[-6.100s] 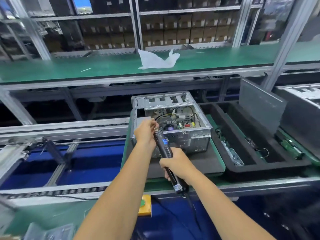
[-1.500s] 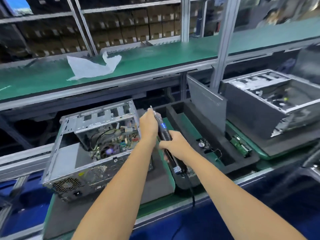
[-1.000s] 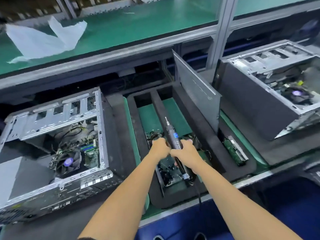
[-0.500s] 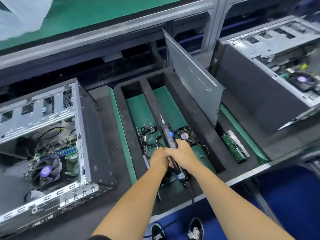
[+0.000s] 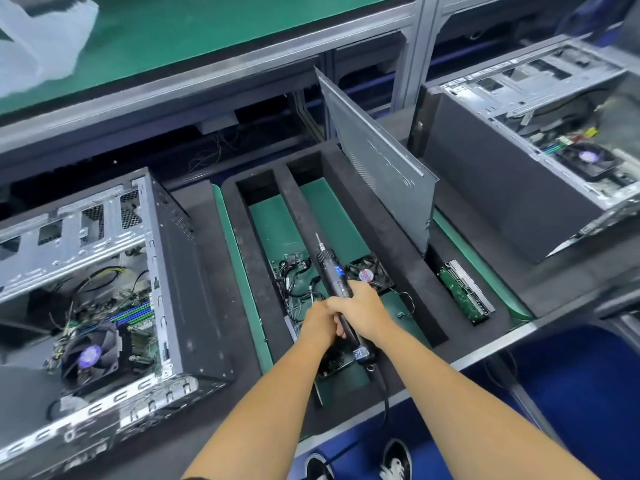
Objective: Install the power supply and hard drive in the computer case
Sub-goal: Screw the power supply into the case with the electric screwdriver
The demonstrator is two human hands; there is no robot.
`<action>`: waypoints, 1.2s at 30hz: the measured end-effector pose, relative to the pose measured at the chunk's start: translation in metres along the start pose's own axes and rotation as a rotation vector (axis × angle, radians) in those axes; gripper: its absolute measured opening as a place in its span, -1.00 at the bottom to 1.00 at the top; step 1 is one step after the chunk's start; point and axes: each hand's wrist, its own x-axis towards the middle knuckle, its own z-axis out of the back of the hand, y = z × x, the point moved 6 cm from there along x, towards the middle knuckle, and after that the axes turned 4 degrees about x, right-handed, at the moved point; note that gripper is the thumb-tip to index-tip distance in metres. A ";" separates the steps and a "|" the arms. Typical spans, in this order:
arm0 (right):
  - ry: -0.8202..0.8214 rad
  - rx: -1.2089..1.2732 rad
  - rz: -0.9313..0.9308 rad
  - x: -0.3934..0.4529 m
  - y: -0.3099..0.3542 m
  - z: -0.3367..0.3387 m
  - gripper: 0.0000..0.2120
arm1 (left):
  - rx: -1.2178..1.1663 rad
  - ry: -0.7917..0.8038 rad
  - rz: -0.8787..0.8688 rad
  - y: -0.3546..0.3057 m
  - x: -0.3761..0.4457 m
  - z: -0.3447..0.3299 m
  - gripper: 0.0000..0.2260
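Both hands (image 5: 346,315), screwdriver (image 5: 337,289) slightly nearer.

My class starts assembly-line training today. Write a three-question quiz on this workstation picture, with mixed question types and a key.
1. True or false: the right hand holds the electric screwdriver.
2. Where does the hard drive lie? A) inside the left computer case B) in the foam tray, in the slot right of the fan C) on the green shelf
3. Fill in: the grey side panel stands ____ in the tray.

Key: 1 true; 2 B; 3 on edge, tilted.
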 end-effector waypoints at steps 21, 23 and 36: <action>0.011 0.058 -0.020 0.001 0.000 -0.001 -0.86 | 0.246 0.004 -0.020 -0.012 -0.019 0.011 -0.57; 0.006 0.065 -0.018 0.001 0.000 -0.001 -0.87 | 0.213 0.021 -0.040 -0.016 -0.019 0.013 -0.53; 0.005 0.087 -0.036 -0.001 -0.002 0.001 -0.90 | 0.110 -0.327 -0.060 -0.042 -0.033 0.087 -0.90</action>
